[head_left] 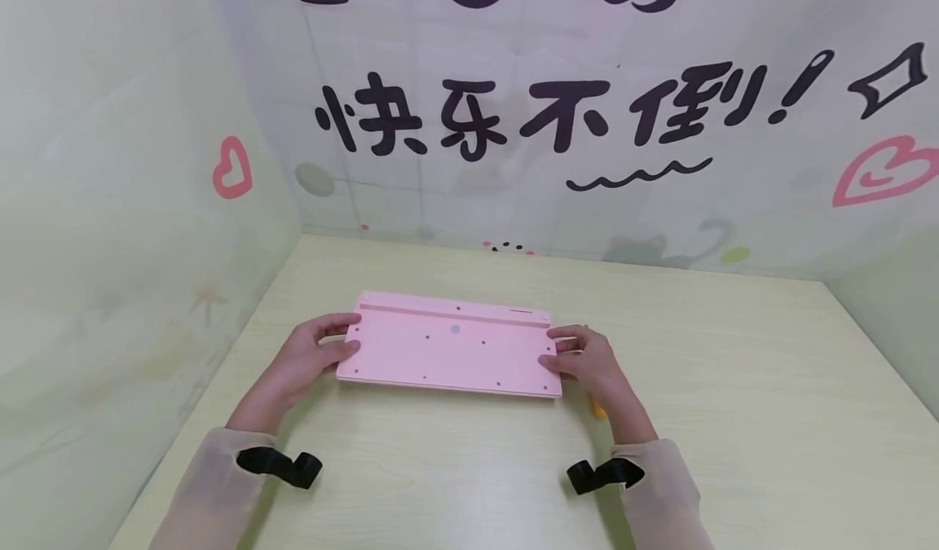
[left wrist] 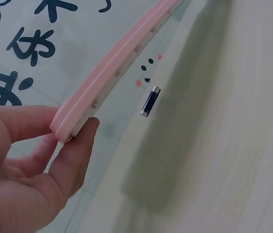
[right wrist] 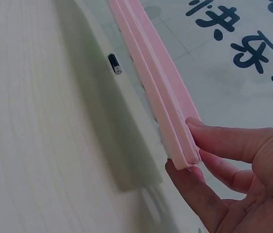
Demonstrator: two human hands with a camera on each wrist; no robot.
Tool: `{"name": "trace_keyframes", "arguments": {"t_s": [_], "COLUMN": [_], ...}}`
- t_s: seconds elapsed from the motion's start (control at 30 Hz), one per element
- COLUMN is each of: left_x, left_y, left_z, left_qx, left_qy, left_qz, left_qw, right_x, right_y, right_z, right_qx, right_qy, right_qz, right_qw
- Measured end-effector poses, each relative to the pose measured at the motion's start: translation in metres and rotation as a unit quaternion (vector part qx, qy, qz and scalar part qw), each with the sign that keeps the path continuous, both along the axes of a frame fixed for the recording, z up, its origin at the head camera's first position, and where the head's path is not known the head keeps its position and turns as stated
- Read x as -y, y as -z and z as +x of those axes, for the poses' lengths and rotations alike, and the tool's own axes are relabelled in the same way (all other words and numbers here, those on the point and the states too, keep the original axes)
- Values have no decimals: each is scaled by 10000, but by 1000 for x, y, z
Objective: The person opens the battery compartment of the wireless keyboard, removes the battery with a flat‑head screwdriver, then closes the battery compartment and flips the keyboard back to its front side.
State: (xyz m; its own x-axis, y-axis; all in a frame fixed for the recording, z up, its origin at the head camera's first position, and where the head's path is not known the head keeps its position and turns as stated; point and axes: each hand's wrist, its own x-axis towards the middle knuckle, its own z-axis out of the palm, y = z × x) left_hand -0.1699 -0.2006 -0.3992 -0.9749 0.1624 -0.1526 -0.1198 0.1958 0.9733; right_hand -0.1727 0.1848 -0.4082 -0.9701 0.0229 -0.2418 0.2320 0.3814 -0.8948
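Observation:
Both hands hold a pink keyboard [head_left: 447,354] raised over the table, its underside with small screws facing the head camera. At its left end my left hand [head_left: 308,356] pinches the edge between thumb and fingers. The right hand [head_left: 592,361] grips the opposite end the same way. Pale keys show along the far face of the keyboard [left wrist: 102,73] in the left wrist view. On the table beyond it lies a small dark battery with silvery ends [right wrist: 114,63], seen in both wrist views but hidden by the keyboard in the head view.
A pale wood-grain table [head_left: 440,468] spreads beneath the hands. Part of a small orange object [head_left: 597,408] shows beside the right wrist. Printed cloth walls [head_left: 455,200] with dark lettering stand behind and along the sides.

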Motion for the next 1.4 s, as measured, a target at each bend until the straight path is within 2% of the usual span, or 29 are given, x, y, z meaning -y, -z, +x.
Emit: {"name": "trace_keyframes", "arguments": {"t_s": [0.27,0.4,0.57,0.7,0.9,1.07,1.4], "left_x": [7,9,9,7,3,-2,-12], "left_y": [-2,-3,-9,-18,-30,-41,-61], "left_z": [0,1,2,5,10,15,24], "left_qx": [-192,-310,-691,-705,-711,-783,-937], "left_qy": [212,449,1004,1224,1218,1212,1144], "left_qz": [430,661,1017,1326,1566,1918,2375], "left_qw": [9987,9963,9873,9810,9775,9708,9601], "right_x": [0,2,5,6,6,6,9], "right_y": [1,-1,-4,-4,-3,-3,1], "right_z": [0,0,1,1,-1,-2,0], "right_qx": [58,86,61,-49,-37,-43,-61], "right_qy": [-81,-71,-85,-107,-196,-323,-458], "right_qz": [-29,-92,-140,-189,-214,-129,-480], "right_qw": [9999,9999,9998,9998,9996,9994,9978]}}
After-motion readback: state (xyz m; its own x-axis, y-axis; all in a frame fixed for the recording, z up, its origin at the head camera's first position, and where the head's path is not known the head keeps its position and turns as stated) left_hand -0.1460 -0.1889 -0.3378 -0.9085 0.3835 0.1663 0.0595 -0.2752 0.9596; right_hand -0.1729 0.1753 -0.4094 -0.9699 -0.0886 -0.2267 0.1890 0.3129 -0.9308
